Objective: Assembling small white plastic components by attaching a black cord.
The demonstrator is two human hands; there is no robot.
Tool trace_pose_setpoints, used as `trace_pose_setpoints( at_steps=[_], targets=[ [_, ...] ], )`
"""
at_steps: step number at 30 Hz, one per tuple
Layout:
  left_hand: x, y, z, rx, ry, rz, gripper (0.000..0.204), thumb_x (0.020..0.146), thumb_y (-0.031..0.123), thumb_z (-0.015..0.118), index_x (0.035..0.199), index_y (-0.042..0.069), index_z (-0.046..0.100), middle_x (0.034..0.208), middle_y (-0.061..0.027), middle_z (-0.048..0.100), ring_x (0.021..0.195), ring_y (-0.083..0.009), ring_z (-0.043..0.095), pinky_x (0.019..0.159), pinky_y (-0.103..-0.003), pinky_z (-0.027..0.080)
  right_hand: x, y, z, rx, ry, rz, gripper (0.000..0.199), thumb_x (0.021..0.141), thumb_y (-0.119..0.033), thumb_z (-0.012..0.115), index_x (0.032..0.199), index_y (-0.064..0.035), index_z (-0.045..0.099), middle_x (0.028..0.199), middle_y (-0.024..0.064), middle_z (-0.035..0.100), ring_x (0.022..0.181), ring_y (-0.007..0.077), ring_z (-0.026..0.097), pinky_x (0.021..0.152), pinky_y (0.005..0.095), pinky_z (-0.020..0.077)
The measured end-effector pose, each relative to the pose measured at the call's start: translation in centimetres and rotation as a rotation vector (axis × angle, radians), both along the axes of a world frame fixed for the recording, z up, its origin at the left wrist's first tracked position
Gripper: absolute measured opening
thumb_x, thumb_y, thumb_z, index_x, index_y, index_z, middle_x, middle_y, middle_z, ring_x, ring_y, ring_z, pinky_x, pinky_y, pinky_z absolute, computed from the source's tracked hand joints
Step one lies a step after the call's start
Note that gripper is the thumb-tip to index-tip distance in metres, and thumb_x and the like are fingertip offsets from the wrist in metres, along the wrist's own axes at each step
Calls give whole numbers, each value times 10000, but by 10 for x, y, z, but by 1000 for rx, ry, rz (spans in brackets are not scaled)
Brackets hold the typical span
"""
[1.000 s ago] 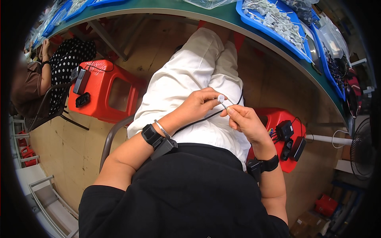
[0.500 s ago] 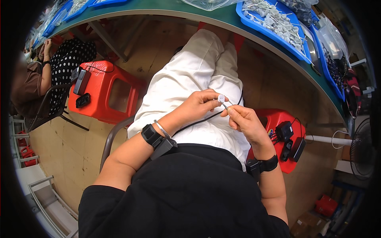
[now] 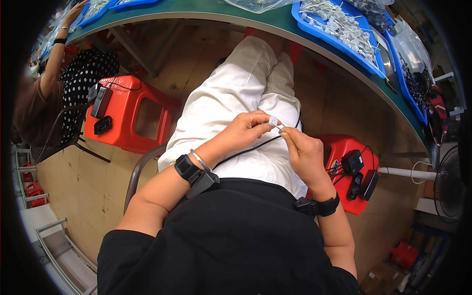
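Note:
Over my lap, my left hand (image 3: 247,129) pinches a small whitish plastic piece (image 3: 273,120) between thumb and fingertips. From that piece a thin rod (image 3: 279,128) runs toward my right hand (image 3: 306,151). The thumb and forefinger of the right hand are closed on the rod's other end, its remaining fingers curled in. The two hands are close together but apart. How the rod joins the piece is too small to tell.
A blue tray (image 3: 371,60) of whitish pieces with thin stems stands on the green table (image 3: 206,9). Red stools (image 3: 117,115) flank me, with black devices and cables on them. At far left sits a co-worker (image 3: 42,105). A fan (image 3: 447,182) stands at right.
My right hand has rolled over, its back now facing up more, while still gripping the rod. My left hand stays put. The co-worker's arm has reached up over the table.

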State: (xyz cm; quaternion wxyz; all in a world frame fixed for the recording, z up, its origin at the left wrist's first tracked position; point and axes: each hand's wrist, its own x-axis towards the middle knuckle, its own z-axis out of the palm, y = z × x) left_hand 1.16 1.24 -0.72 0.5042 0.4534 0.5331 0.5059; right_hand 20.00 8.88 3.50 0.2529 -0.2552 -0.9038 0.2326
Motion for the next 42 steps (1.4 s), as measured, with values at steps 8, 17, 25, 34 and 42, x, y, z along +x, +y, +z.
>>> trace_pose_setpoints(
  at_steps=[8, 17, 25, 34, 42],
  targets=[
    [0, -1, 3, 44, 85, 50, 229, 984, 159, 623, 1168, 63, 720, 861, 22, 549, 710, -61, 492, 639, -218, 439, -2, -1, -2, 325, -58, 0, 131, 863, -72, 662, 993, -74, 646, 686, 64, 628, 558, 234, 622, 482, 363, 467],
    [-1, -1, -3, 57, 64, 57, 230, 981, 141, 621, 1179, 69, 714, 924, 15, 581, 740, -66, 509, 671, -221, 464, -3, -2, 1, 307, -51, 23, 127, 883, -112, 686, 991, -60, 644, 675, 62, 620, 527, 229, 609, 472, 349, 472],
    [2, -1, -2, 30, 7, 46, 228, 978, 122, 615, 1177, 80, 717, 934, 17, 590, 749, -61, 511, 677, -220, 464, -2, -1, 7, 355, -96, 16, 163, 890, -143, 693, 1011, -43, 649, 664, 65, 597, 525, 224, 600, 478, 341, 469],
    [2, -2, -2, 22, 27, 36, 230, 979, 129, 614, 1178, 75, 716, 842, 33, 549, 692, -52, 475, 618, -223, 427, -3, -1, 8, 425, -165, 33, 194, 906, -181, 675, 1033, -34, 661, 635, 39, 527, 528, 183, 574, 477, 324, 454],
    [2, -3, -3, -48, 32, 41, 225, 983, 132, 606, 1168, 71, 717, 810, 38, 600, 679, -30, 479, 595, -218, 425, 0, -2, 4, 662, -276, 64, 297, 908, -182, 645, 1133, 11, 669, 656, 21, 481, 560, 147, 534, 485, 298, 422]
  ],
)
